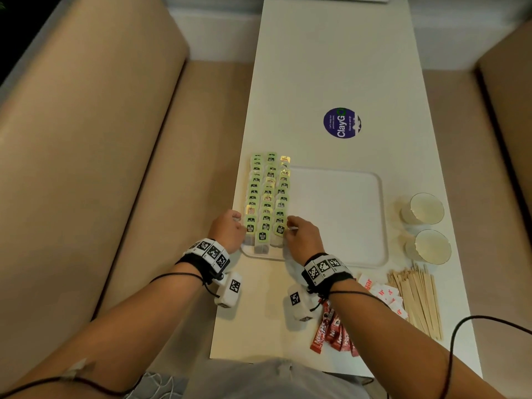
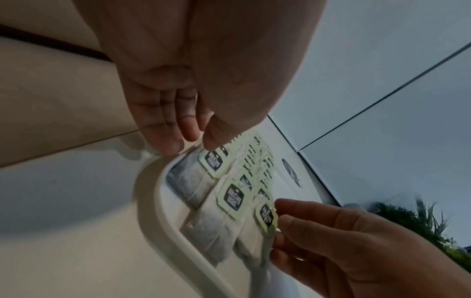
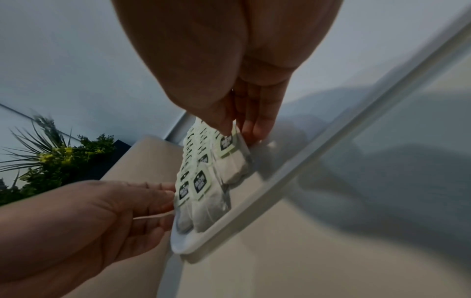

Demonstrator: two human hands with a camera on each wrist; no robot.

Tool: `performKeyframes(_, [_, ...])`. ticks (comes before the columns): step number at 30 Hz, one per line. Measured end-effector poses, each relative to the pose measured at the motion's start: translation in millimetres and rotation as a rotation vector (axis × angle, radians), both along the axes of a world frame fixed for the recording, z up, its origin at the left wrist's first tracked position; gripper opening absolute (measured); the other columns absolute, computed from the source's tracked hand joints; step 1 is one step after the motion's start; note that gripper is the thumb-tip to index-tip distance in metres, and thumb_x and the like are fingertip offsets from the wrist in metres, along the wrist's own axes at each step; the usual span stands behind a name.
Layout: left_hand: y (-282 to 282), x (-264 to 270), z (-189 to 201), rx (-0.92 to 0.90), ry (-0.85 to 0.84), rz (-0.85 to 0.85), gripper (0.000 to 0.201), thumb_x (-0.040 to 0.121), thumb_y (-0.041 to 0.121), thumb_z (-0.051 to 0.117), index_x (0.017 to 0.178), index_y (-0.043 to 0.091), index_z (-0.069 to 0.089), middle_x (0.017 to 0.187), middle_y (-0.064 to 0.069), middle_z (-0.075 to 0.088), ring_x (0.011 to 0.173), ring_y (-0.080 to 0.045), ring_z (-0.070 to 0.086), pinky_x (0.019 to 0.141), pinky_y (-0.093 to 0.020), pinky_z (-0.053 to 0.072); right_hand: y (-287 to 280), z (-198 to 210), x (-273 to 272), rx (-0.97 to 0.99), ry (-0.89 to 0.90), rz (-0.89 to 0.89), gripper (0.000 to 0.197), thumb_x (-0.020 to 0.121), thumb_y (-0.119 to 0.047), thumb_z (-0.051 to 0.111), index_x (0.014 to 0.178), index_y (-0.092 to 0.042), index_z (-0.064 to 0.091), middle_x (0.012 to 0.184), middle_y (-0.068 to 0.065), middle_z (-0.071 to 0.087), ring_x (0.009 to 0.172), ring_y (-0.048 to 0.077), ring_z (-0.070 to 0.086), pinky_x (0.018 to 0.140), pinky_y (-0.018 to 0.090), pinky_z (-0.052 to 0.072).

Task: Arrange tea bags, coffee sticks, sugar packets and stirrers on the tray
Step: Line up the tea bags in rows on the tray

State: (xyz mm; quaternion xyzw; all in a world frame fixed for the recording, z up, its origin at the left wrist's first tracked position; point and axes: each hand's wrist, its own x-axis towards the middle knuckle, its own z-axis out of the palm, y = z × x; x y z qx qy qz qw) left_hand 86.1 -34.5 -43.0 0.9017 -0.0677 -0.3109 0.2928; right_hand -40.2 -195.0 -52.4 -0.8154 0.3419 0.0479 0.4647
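- Head view: your left hand [image 1: 229, 228] touches the left edge of the tea bags [image 1: 267, 197], fingers curled at the nearest tag.
- Tea bags fill three rows on the tray [image 1: 345, 214], left side; rows run away from you.
- Your right hand [image 1: 300, 236] pinches the nearest right-row tag.
- Coffee sticks [image 1: 334, 332], sugar packets [image 1: 385, 298] and stirrers [image 1: 420, 300] lie off-tray, nearer your right hand.

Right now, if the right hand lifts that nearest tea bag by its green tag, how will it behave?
Probably light and floppy: the tea bag looks like a soft pouch below a paper tag. It would likely dangle, possibly disturbing overlapping neighbours on the tray.
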Motion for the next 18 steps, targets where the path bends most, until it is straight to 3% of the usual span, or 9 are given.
performKeyframes(4, [-3.6, 0.1, -5.9, -0.025, 0.021, 0.021, 0.034, 0.094, 0.006, 0.056, 0.128, 0.004, 0.058, 0.091, 0.003, 0.062, 0.093, -0.019, 0.059, 0.087, -0.025, 0.045, 2.5, 0.7, 3.2, 0.032, 0.007, 0.007, 0.025, 0.097, -0.011, 0.057, 0.118, -0.009, 0.07, 0.112, 0.007, 0.073, 0.104, 0.023, 0.067, 0.094, 0.031, 0.052])
performKeyframes(8, [-7.0, 0.1, -5.7, -0.112, 0.011, 0.045, 0.025, 0.095, 0.009, 0.06, 0.119, 0.012, 0.061, 0.108, -0.002, 0.062, 0.099, -0.021, 0.059, 0.091, -0.028, 0.044, -0.7, 5.2, 3.5, 0.012, -0.001, -0.05, 0.032, 0.1, -0.014, 0.055, 0.129, -0.002, 0.061, 0.119, 0.012, 0.068, 0.109, 0.027, 0.064, 0.094, 0.03, 0.047])
performKeyframes(10, [-10.1, 0.4, -3.5, -0.163, 0.029, 0.06, 0.038, 0.097, 0.01, 0.058, 0.135, 0.009, 0.057, 0.121, 0.001, 0.061, 0.107, -0.015, 0.058, 0.096, -0.026, 0.044, 0.7, 8.7, 4.3, 0.029, -0.039, -0.037, 0.03, 0.1, -0.012, 0.053, 0.129, -0.006, 0.06, 0.114, 0.005, 0.067, 0.105, 0.022, 0.063, 0.091, 0.029, 0.048])
performKeyframes(13, [-13.2, 3.2, -2.9, -0.201, 0.063, 0.086, 0.049, 0.1, 0.011, 0.056, 0.147, 0.007, 0.046, 0.144, -0.007, 0.055, 0.127, -0.019, 0.055, 0.101, -0.025, 0.04, 3.8, 5.9, 8.7, 0.071, -0.082, 0.01, 0.025, 0.1, -0.01, 0.05, 0.121, -0.013, 0.063, 0.11, 0.0, 0.069, 0.099, 0.018, 0.065, 0.089, 0.029, 0.052])
performKeyframes(15, [-14.6, 5.3, -2.9, -0.211, 0.077, 0.096, 0.049, 0.1, 0.009, 0.053, 0.148, 0.007, 0.044, 0.149, -0.008, 0.051, 0.132, -0.02, 0.052, 0.102, -0.023, 0.038, 3.8, 3.9, 11.1, 0.083, -0.086, 0.015, 0.027, 0.1, -0.01, 0.049, 0.123, -0.012, 0.063, 0.112, 0.002, 0.071, 0.101, 0.02, 0.066, 0.09, 0.032, 0.054])
performKeyframes(18, [-16.6, 10.5, -1.6, -0.239, 0.082, 0.12, 0.047, 0.101, 0.007, 0.05, 0.148, 0.006, 0.045, 0.149, -0.008, 0.051, 0.135, -0.02, 0.05, 0.11, -0.026, 0.037, 1.1, 4.1, 14.2, 0.114, -0.106, -0.024, 0.03, 0.1, -0.009, 0.049, 0.128, -0.014, 0.059, 0.108, -0.004, 0.065, 0.101, 0.02, 0.066, 0.094, 0.04, 0.055])
